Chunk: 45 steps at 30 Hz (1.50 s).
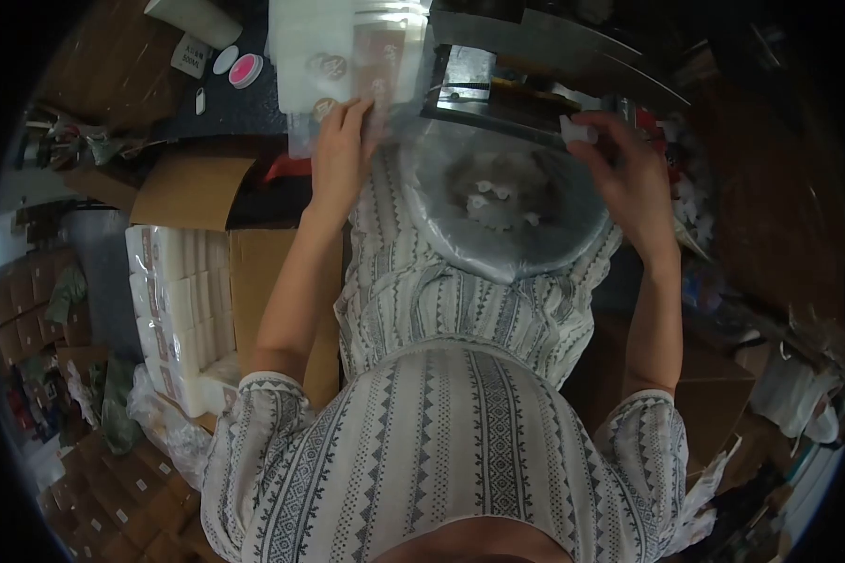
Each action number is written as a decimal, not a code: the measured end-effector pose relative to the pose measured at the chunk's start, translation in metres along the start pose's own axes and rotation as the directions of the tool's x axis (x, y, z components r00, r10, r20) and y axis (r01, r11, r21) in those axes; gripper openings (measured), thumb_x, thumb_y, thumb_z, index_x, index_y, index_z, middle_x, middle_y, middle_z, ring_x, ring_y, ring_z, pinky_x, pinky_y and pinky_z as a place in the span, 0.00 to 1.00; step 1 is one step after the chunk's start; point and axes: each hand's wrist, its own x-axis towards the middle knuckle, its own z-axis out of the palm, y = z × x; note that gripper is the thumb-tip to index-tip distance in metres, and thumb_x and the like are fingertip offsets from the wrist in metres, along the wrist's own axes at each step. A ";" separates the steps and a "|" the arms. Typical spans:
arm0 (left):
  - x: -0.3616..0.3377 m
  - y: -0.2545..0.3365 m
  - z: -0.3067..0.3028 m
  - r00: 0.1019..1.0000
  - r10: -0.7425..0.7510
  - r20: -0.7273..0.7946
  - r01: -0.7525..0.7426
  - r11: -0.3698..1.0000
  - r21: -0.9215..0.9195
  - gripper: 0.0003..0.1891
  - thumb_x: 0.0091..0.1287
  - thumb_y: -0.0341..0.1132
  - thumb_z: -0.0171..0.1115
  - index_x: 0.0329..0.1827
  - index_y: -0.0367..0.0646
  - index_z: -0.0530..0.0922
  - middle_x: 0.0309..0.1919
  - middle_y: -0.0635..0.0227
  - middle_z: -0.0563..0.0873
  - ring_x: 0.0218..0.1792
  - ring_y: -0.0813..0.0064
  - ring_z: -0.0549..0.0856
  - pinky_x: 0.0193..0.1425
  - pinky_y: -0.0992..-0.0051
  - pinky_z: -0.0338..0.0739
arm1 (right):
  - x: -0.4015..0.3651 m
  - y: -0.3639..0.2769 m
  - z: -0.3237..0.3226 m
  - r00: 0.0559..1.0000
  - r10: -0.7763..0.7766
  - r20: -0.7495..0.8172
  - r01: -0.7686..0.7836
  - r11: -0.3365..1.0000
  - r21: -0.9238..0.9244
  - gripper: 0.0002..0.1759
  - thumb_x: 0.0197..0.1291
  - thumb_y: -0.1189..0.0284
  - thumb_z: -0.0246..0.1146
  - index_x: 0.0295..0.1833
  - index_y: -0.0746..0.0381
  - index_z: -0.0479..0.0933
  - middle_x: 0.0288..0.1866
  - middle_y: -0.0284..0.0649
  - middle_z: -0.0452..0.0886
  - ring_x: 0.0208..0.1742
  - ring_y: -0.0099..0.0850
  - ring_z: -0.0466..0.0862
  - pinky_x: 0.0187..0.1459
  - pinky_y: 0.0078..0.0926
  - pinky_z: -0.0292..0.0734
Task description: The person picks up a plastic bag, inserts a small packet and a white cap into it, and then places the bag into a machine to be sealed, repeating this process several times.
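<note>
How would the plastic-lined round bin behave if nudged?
Probably light: only small white scraps show inside the bin. The liner likely flexes and bunches, since it looks thin and wrinkled. Its glossy sheen suggests a somewhat slippery grip.

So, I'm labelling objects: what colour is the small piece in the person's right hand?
The small piece is whitish, as the head view shows.

Dark worktop [244, 114], as I view it remotely. On its left part I see a round pot [245, 70] with pink contents, a white disc [225, 60] just left of it and a small white oblong [200, 100] nearer and farther left. A pale cylinder [194, 21] lies at the far side. To the right, a stack of translucent printed pouches [314, 52] reaches the near edge.
</note>
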 end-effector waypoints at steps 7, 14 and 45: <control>-0.002 0.058 -0.048 0.985 -0.140 0.105 0.148 0.986 -0.076 0.04 0.60 0.26 0.64 0.37 0.42 0.82 0.32 0.63 0.82 0.33 0.58 0.83 0.34 0.67 0.76 | 0.010 -0.019 0.025 0.941 -0.332 0.063 0.325 0.940 0.104 0.14 0.58 0.79 0.64 0.51 0.65 0.78 0.44 0.39 0.84 0.44 0.29 0.83 0.47 0.27 0.77; 0.003 0.090 -0.035 0.899 0.011 0.438 0.201 0.879 -0.433 0.04 0.63 0.31 0.64 0.35 0.41 0.83 0.27 0.62 0.83 0.26 0.65 0.82 0.29 0.71 0.74 | 0.005 -0.015 0.019 0.954 -0.117 0.276 0.031 0.954 0.299 0.15 0.60 0.77 0.64 0.54 0.63 0.79 0.49 0.39 0.84 0.48 0.29 0.83 0.51 0.26 0.76; 0.003 0.075 -0.064 0.975 -0.142 0.169 0.158 0.983 -0.090 0.07 0.59 0.24 0.63 0.39 0.41 0.81 0.31 0.62 0.81 0.31 0.57 0.82 0.32 0.67 0.76 | -0.004 -0.031 0.012 0.984 -0.176 0.002 0.175 0.981 0.079 0.13 0.61 0.78 0.61 0.52 0.63 0.78 0.43 0.47 0.83 0.43 0.39 0.85 0.44 0.29 0.78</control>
